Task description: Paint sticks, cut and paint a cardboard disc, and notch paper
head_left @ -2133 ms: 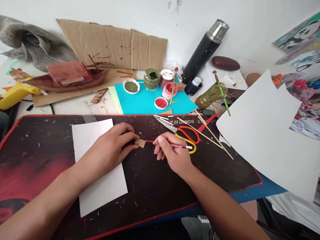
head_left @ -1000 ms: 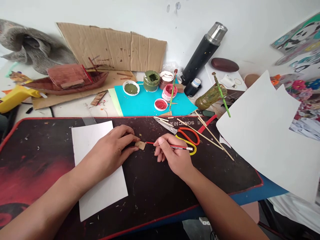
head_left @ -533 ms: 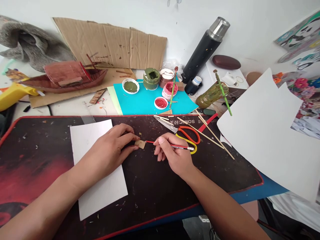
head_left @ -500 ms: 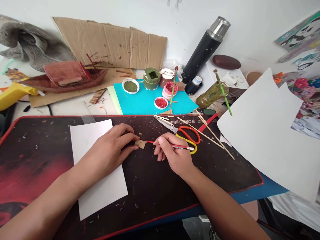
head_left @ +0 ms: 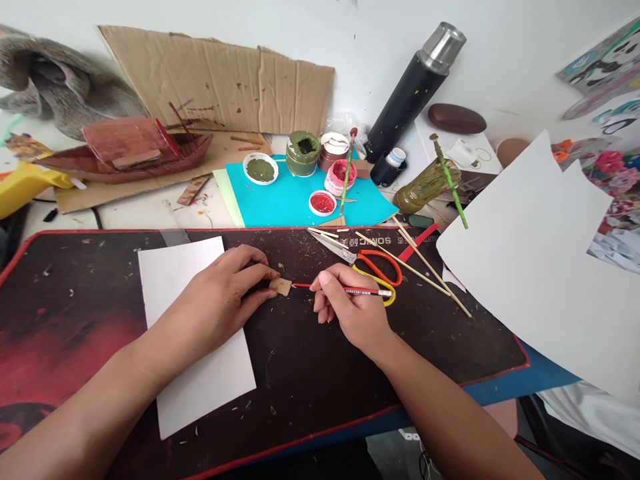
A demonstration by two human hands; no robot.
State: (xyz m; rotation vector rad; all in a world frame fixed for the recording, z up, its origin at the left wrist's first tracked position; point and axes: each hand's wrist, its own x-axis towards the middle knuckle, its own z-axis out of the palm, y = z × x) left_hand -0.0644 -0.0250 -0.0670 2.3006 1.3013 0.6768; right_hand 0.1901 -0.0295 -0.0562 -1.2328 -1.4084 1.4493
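A small tan cardboard piece [head_left: 283, 287] lies on the dark mat [head_left: 300, 373], pinched at its left end between the thumb and fingers of my left hand [head_left: 233, 283]. Part of a white sheet [head_left: 205, 387] is under that hand. My right hand [head_left: 350, 303] grips a red pencil [head_left: 303, 286], its tip at the right edge of the cardboard piece. Just behind my right hand are scissors [head_left: 383, 267] with orange and yellow handles.
Thin wooden sticks [head_left: 425, 273] lie right of the scissors. Paint jars [head_left: 303, 157] stand on blue paper [head_left: 250, 207]. A brown model boat [head_left: 130, 157], a black thermos [head_left: 407, 97] and large white paper [head_left: 540, 267] are farther out.
The pencil tip has shifted very slightly at the cardboard piece's right edge. Both hands keep their grips, and the view has shifted a little.
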